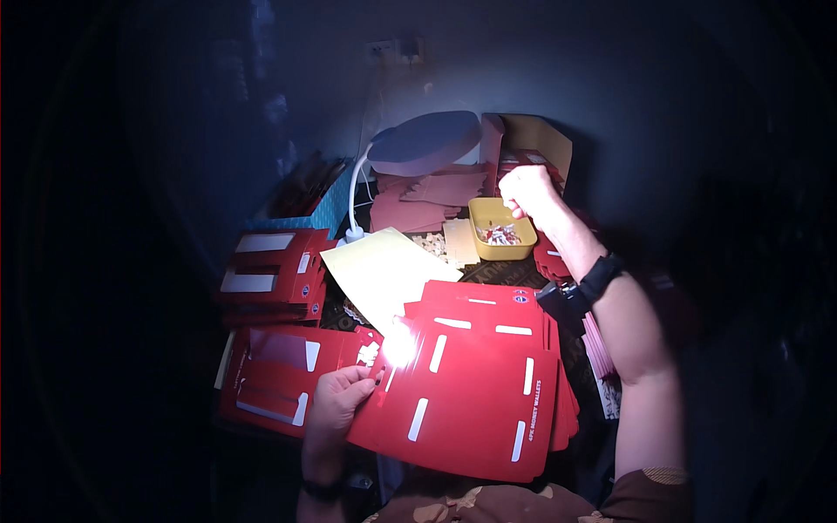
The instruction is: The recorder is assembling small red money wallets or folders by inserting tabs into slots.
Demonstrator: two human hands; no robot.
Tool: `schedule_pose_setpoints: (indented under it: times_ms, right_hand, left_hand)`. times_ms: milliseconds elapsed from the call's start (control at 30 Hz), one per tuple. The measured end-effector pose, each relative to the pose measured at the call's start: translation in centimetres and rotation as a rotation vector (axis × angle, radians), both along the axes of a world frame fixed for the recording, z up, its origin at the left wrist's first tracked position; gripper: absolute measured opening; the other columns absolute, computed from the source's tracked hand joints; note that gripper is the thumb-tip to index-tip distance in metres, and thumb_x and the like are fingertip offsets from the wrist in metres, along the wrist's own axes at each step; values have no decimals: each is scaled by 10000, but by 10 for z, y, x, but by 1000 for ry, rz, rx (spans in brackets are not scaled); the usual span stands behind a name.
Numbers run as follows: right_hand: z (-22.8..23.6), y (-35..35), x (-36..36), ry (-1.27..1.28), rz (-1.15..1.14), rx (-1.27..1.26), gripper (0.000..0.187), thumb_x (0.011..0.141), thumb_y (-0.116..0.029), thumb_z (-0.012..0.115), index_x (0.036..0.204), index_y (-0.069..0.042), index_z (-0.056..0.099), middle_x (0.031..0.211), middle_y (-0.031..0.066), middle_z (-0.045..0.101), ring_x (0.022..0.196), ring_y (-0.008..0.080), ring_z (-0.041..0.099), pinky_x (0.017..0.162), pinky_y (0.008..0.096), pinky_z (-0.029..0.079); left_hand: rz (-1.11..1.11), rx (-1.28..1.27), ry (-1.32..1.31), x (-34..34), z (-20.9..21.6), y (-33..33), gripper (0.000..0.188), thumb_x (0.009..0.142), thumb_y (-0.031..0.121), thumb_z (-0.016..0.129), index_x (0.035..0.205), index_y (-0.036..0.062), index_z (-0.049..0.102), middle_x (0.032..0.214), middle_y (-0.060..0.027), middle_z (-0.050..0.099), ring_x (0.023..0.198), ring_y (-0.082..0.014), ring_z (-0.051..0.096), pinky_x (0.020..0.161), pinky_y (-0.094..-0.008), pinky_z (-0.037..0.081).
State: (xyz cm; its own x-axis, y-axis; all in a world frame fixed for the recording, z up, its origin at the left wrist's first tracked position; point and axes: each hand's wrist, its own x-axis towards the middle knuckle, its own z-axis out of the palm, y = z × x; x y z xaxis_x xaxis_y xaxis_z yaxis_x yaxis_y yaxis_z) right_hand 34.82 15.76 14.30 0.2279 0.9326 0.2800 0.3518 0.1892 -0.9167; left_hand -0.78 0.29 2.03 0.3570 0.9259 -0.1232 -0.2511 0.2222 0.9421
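A flat red card sheet (471,392) with several white strips lies tilted in front of me, over a stack of similar red cards (565,410). My left hand (343,397) pinches its left edge between thumb and fingers. My right hand (528,190) is raised at the far right, by the upper right rim of a yellow tub (503,253). Its fingers are curled closed, and whatever they may hold is hidden. Small white and red bits (500,234) lie in the tub. A bright glare covers the red sheet's upper left corner.
A desk lamp (427,144) arches over the table from the left. A pale yellow sheet (384,270) lies beyond the red card. Red card stacks (277,283) and red folders (261,375) stand at left. Pink cards (410,205) and an open cardboard box (545,139) are at the back.
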Motion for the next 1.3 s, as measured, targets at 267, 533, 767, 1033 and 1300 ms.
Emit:
schedule_pose_setpoints:
  times_ms: [267,533,767,1033,1300]
  right_hand:
    - [-60,75,65,-54,-389,-212,142,766,19,484,681,5,597,634,104,586,503,194,600,434,285,510]
    - [-44,63,58,-3,-325,-226,243,831,-32,480,1035,87,535,911,220,619,732,299,673,573,342,583]
    - [-3,-18,-3,-343,475,-619,396,899,-313,547,1049,46,624,985,146,664,804,206,674,716,296,548]
    - [41,-106,-33,-636,725,-722,227,852,-221,632,979,-33,652,841,10,640,786,95,575,735,263,466]
    - [53,-111,66,-191,354,-223,216,800,-95,611,966,37,651,883,97,665,808,152,622,762,284,486]
  left_hand:
    - [-22,-26,26,-3,-8,-2,195,901,7,477,1019,-91,597,848,-122,674,699,-113,649,629,-213,516]
    - [-15,-1,-61,-2,-5,-4,205,908,10,463,1043,-88,582,883,-127,671,731,-124,656,667,-221,526]
    - [52,70,-151,3,6,-10,219,897,0,462,1072,-80,566,952,-129,654,835,-134,645,767,-240,518]
    - [103,213,-227,-9,2,-2,228,900,40,477,1084,-73,553,949,-133,653,849,-150,644,786,-261,521]
    - [126,190,-340,18,12,3,330,959,219,441,1109,-72,487,775,-194,626,500,-213,605,431,-259,499]
